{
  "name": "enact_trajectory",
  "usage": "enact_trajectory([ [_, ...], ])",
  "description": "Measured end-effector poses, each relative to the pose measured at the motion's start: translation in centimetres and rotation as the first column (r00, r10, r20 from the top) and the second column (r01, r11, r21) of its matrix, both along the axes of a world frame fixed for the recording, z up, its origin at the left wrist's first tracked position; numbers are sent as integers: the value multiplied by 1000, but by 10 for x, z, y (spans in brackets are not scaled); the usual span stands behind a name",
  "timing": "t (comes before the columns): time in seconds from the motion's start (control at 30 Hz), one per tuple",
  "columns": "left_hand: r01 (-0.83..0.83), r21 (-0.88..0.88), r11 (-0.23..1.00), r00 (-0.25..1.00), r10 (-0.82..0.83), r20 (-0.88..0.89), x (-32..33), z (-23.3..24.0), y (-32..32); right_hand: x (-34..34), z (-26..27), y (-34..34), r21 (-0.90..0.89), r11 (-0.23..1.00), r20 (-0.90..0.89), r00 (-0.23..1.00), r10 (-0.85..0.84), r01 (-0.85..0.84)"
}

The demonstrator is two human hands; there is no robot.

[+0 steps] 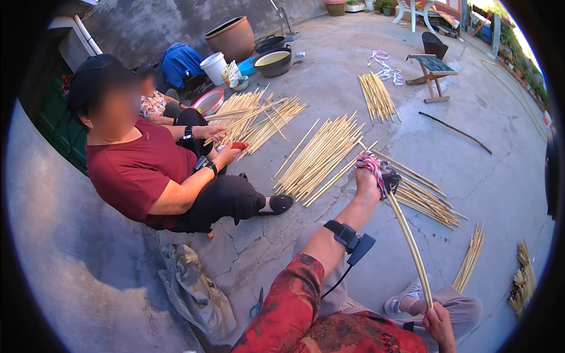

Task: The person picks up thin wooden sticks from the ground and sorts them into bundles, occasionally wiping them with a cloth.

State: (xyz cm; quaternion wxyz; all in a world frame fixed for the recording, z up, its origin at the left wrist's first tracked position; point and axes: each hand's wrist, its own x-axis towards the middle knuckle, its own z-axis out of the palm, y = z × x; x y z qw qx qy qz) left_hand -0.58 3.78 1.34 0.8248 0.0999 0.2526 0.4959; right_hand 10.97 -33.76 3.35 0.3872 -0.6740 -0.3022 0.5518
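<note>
My left hand (370, 177), stretched out in front of me, grips a bunched patterned cloth (373, 164) wrapped around a few pale, thin peeled sticks (408, 240). These bend in a curve down to my right hand (438, 321), whose fingers pinch their near ends beside my knee. A dark piece (391, 181) shows at the cloth; what it is I cannot tell. Just beyond and right of the cloth lies a pile of similar sticks (426, 203). Left of my left hand a larger pile of sticks (320, 159) is spread on the concrete.
A seated person (132, 163) at left holds sticks and a red cloth; another sits behind. More sticks (377, 97), a folding stool (430, 73), a dark rod (457, 132) and a small bundle (470, 260) lie around. Scissors (257, 304) and a sack (198, 291) are at lower left.
</note>
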Motion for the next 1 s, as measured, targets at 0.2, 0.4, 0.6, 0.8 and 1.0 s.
enact_trajectory([
  [0.2, -247, 35, 968, 964, 249, -89, -10, -33, 41, 22, -8, -50, -56, 993, 362, 925, 119, -106],
  [0.4, -383, 14, 923, 923, 383, 20, -25, -18, 47, 38, -16, -84, -176, 984, 355, 932, 78, -16],
  [0.6, -88, 169, 982, 990, 67, 124, -15, -15, 25, 24, -13, -43, 131, 937, 91, 938, -336, 323],
  [0.8, 198, 195, 960, 971, -220, 98, 10, 11, -36, 21, 4, 66, 274, 946, 354, 897, -265, 171],
  [1.0, 338, 243, 909, 941, -335, -57, 23, 5, -51, 3, -10, 159, 405, 913, 624, 713, -320, 55],
])
